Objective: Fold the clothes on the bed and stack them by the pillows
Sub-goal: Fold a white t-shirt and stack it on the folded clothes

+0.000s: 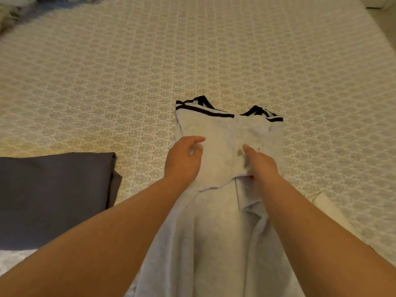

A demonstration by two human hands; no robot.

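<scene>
**What We Cannot See Well**

The light garment runs off the picture at 6 o'clock. The right hand hides its own fingertips. The dark cloth is cut off at 9 o'clock. A blurry pile sits at 10 o'clock.

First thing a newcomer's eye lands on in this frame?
Both hands at centre: the left hand and right hand grip a pale grey garment with black-striped trim, lying on the patterned bedspread. A dark folded cloth lies at the left.
</scene>
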